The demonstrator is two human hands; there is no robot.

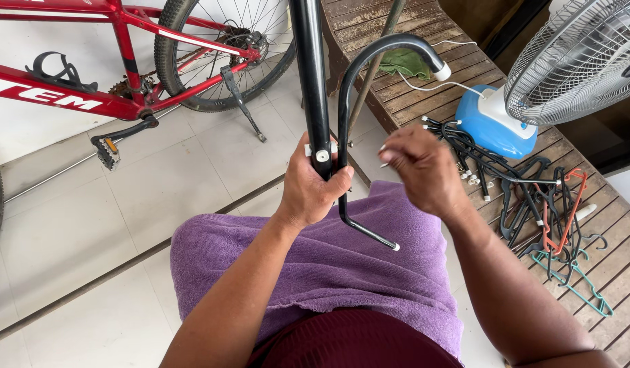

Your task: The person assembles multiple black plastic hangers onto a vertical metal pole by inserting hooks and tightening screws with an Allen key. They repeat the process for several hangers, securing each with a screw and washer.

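We are sitting with a purple towel (342, 259) over the lap. Our left hand (311, 187) is wrapping shut around the black pole (313, 82), just below its white clip (321, 154). Our right hand (424, 170) is hovering beside the curved hook arm (359, 65), fingers loosely curled, holding nothing we can make out. Both parts are looking rigid, smooth, probably slippery (painted metal, we judge), so gripping low near the clip is suiting it. Further off: hangers (547, 204) crowding the wooden bench (397, 95), a fan (581, 61) at right, a red bicycle (124, 88) at left; open tile floor (76, 225) between.
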